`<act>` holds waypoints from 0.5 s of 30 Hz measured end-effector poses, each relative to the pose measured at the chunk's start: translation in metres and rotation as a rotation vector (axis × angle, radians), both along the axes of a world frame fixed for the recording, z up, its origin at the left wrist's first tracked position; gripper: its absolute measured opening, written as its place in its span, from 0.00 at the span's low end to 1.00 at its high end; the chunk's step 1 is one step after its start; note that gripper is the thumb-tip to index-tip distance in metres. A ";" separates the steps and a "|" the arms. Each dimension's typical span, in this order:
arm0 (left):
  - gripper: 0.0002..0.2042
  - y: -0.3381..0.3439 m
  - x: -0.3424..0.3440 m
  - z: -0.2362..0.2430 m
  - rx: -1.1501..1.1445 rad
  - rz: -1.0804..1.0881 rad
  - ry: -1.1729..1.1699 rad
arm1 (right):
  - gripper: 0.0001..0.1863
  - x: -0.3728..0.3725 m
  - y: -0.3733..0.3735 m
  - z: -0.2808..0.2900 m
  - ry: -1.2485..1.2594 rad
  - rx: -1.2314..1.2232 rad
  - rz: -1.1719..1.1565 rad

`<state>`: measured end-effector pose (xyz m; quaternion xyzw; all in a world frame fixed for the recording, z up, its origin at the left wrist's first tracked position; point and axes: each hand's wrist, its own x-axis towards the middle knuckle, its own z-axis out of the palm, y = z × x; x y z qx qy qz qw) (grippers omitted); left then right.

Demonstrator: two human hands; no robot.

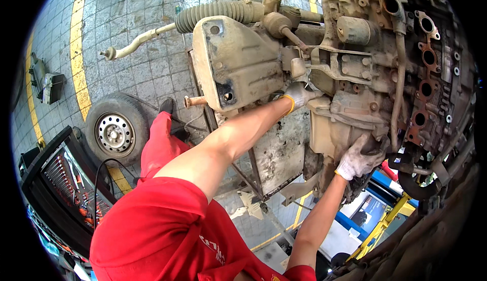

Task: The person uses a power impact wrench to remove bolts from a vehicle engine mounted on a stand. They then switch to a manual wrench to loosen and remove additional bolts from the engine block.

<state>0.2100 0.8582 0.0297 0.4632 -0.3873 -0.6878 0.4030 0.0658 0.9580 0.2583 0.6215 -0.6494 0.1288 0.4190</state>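
A large, dirt-coated engine and gearbox assembly (350,113) fills the right side of the head view. My left hand (300,96), in a white glove with a yellow cuff, reaches into the gap between the gearbox and a tan subframe (243,65). Its fingertips are partly hidden among the brackets, so their grip does not show. Lower right, my right hand (359,158), in a similar soiled glove, rests on the bottom of the gearbox housing (337,131). Its fingers curl over the edge beside a rusty pipe (399,88).
A ribbed steering-rack boot (218,14) with a tie rod (134,45) sticks out to the left. On the tiled floor lies a wheel (115,131). A tool drawer with spanners (63,179) stands lower left. A metal frame (256,177) is under the assembly; blue and yellow equipment (378,215) sits lower right.
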 end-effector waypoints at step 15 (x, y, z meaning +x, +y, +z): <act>0.37 -0.004 -0.012 -0.019 0.050 0.004 0.170 | 0.45 0.015 -0.008 0.002 -0.046 -0.010 -0.015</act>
